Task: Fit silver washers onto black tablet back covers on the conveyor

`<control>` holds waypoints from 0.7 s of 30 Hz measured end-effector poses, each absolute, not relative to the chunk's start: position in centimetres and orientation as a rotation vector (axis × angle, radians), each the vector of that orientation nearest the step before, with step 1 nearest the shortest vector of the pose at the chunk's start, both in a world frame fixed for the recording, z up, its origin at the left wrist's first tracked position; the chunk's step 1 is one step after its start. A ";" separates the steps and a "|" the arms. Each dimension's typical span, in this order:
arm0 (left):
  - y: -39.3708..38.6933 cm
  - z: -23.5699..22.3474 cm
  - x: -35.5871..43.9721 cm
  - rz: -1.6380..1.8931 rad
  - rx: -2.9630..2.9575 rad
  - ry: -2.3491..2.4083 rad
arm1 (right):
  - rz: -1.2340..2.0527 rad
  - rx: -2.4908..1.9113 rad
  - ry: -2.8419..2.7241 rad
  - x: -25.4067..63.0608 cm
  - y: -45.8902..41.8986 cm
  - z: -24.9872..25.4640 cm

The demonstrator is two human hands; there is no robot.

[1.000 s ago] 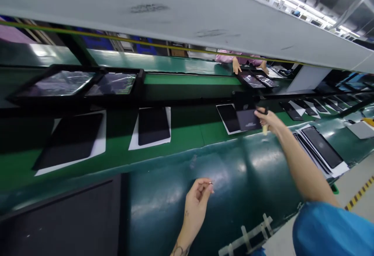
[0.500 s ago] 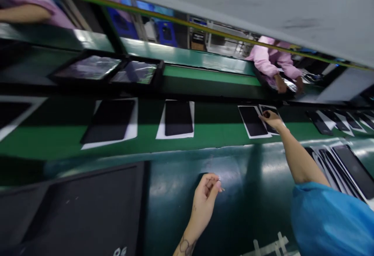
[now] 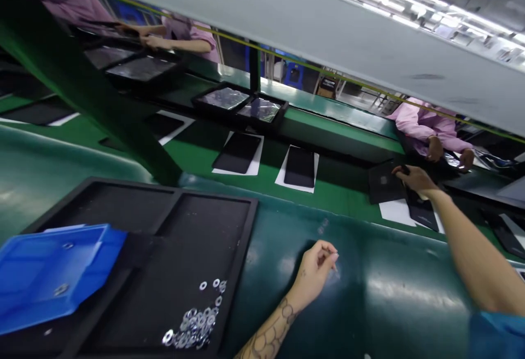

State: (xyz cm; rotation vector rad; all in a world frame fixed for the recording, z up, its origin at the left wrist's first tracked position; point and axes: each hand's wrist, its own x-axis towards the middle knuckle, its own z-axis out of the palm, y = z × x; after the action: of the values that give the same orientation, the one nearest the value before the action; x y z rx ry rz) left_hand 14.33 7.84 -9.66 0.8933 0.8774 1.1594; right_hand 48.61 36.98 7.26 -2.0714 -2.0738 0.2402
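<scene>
My right hand [image 3: 412, 178] is stretched out over the green conveyor belt [image 3: 340, 192], its fingers closed on the right edge of a dark tablet [image 3: 383, 181]. The tablet lies partly off a white sheet [image 3: 394, 211], and another dark tablet [image 3: 422, 214] lies under my wrist. My left hand [image 3: 315, 266] hovers over the dark green bench top [image 3: 381, 293] with thumb and fingers pinched together. What they hold is too small to make out.
A black two-part tray [image 3: 180, 222] at front left holds a pile of small washers [image 3: 192, 323] and a blue bin [image 3: 49, 271]. A green post [image 3: 90, 107] slants behind it. Tablets on white sheets [image 3: 300, 166] ride the belt. A co-worker in pink [image 3: 430, 127] works opposite.
The view has swung left, bringing the black tray, washers and blue bin into sight. My right hand stays reached out at the tablet on the belt. My left hand stays pinched.
</scene>
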 end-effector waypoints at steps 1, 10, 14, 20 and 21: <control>7.8 -9.7 14.4 1.164 0.892 0.874 | 0.232 -2.047 -2.133 48.3 36.8 9.4; 8.7 -10.3 13.2 1.370 0.825 1.028 | -0.079 -1.772 -3.060 33.6 19.2 10.2; 9.2 -9.9 11.0 1.386 0.876 1.132 | 0.271 -1.440 -3.207 26.9 12.8 3.3; 10.3 -9.2 8.8 1.238 1.098 1.250 | 1.087 -1.291 -2.408 29.8 15.6 -0.2; 10.8 -9.0 8.8 1.208 1.136 1.274 | 1.257 -1.284 -2.076 31.3 16.8 -0.9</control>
State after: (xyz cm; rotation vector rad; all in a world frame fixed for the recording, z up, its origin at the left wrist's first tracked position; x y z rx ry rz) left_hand 8.77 10.81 -8.96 1.1365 1.2744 1.2076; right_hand 31.34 16.85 -0.87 -1.2839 -2.0762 1.2566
